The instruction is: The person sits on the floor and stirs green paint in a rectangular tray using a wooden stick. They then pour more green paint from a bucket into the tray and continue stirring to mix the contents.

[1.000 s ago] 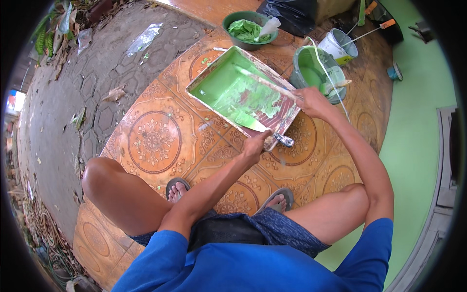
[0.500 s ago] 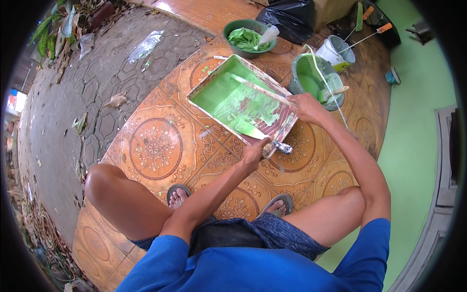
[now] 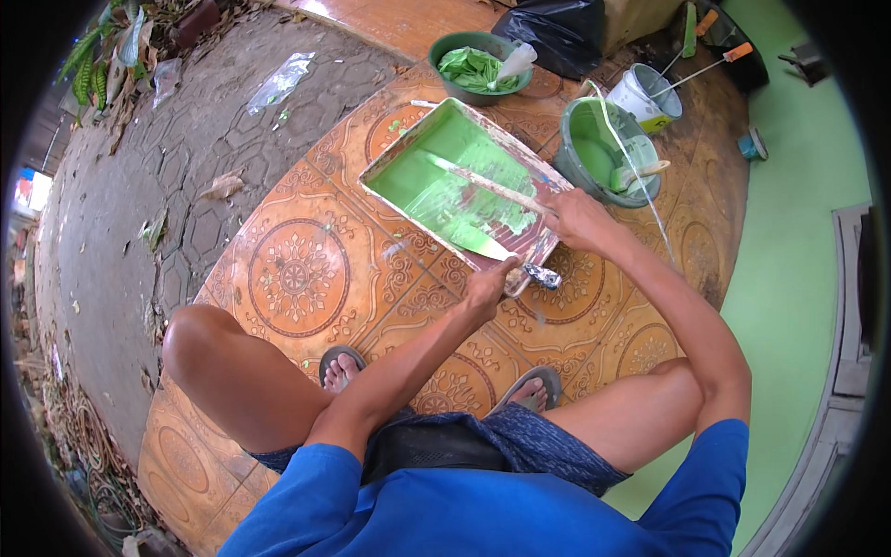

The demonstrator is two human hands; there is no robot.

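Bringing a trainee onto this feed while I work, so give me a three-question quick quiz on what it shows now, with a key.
1. Which hand holds the paint-smeared stick?

2. True or false: the paint in the tray is blue.

3. Where is the white bucket?
A) Left of the tray
B) Inside the tray
C) Right of the tray, beyond the grey-green bucket

Key:
1. The right hand.
2. False; it is green.
3. C.

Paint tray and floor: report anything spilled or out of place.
Green flecks lie on the tiles beside the tray, outside its rim, so they look like spilled paint. Clear plastic on the paving looks like litter.
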